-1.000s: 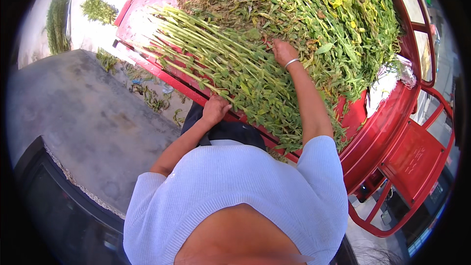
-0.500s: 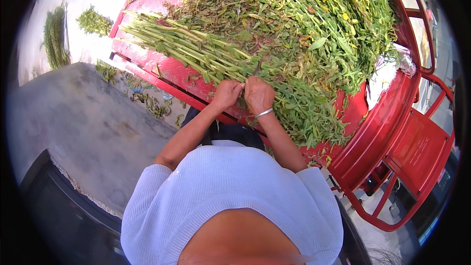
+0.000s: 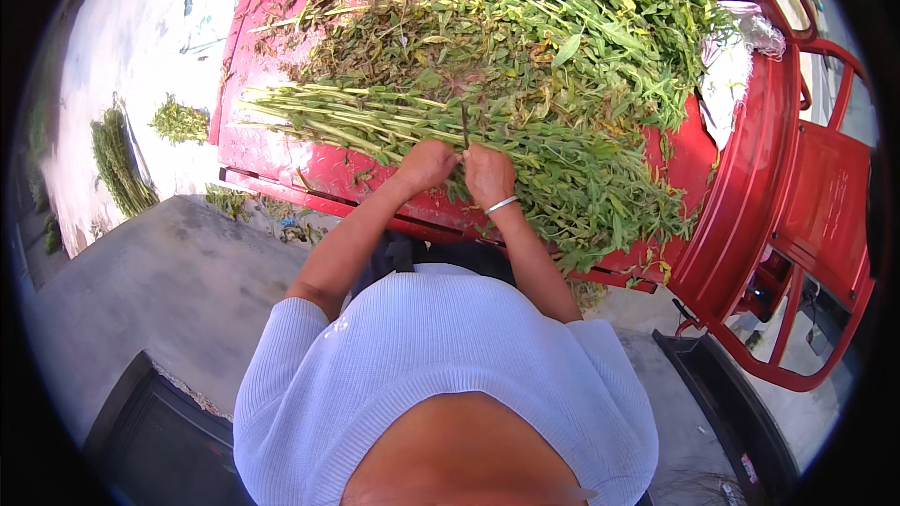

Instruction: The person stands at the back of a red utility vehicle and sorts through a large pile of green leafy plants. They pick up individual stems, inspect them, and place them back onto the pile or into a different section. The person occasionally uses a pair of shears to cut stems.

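Both of my hands meet over the near edge of a bundle of long green stalks (image 3: 319, 117), leafy at its right end, lying on a red cart bed (image 3: 267, 56). My left hand (image 3: 428, 163) is closed, its fingertips pinched against my right; what they hold is hidden. My right hand (image 3: 490, 176), with a silver bangle at the wrist, is closed in a fist. A thin dark blade, apparently a knife (image 3: 465, 124), sticks up from it over the stalks; its handle is hidden.
Loose leaves and brownish trimmings (image 3: 403, 56) cover the bed behind the bundle. A larger heap of leafy stalks (image 3: 600, 28) lies at the far right, by a white sack (image 3: 727, 84) and red railings (image 3: 834, 215). Cut plants (image 3: 122, 164) lie on the ground to the left.
The whole view has shifted, with the bed's edge sitting flatter in it. My hands stay together at the bundle, and the blade now points more upright.
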The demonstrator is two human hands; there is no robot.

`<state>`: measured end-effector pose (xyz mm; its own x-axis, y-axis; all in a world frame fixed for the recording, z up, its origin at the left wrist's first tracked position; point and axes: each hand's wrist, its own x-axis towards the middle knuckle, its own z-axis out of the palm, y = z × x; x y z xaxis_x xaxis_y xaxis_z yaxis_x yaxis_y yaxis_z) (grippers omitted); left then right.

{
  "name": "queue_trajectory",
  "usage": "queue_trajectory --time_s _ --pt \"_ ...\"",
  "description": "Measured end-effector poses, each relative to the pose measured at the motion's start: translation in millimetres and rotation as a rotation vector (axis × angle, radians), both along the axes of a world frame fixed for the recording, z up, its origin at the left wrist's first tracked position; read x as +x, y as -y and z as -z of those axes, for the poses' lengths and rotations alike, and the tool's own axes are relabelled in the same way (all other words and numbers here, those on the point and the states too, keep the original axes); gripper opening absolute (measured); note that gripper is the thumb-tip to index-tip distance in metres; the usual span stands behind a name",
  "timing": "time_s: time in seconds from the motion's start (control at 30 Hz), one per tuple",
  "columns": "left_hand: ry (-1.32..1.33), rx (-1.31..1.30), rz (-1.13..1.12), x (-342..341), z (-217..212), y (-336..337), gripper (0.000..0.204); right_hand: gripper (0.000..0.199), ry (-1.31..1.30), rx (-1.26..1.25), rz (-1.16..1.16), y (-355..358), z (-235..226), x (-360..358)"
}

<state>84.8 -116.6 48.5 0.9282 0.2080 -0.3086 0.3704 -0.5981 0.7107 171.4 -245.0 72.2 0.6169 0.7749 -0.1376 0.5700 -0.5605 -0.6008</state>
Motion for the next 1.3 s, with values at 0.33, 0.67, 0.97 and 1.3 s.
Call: queue_trajectory --time_s 0.33,0.67,0.97,1.3 --pt "-0.165 -0.316 -0.216 0.1 28.8 9.2 0.025 0.014 -0.168 0.096 0.331 32.0 39.2 -58.9" --pt "-0.085 0.13 0.365 6.9 19.7 6.2 0.023 0.02 -0.598 0.553 0.822 16.2 75.5 -112.1" --pt "-0.071 0.092 0.403 18.3 31.1 -4.4 0.02 0.022 -0.352 0.635 0.896 0.3 73.0 -125.6" --pt "-0.387 -0.272 0.296 40.0 19.0 -11.1 0.015 0.021 -0.322 0.595 1.203 99.7 72.0 -146.0"
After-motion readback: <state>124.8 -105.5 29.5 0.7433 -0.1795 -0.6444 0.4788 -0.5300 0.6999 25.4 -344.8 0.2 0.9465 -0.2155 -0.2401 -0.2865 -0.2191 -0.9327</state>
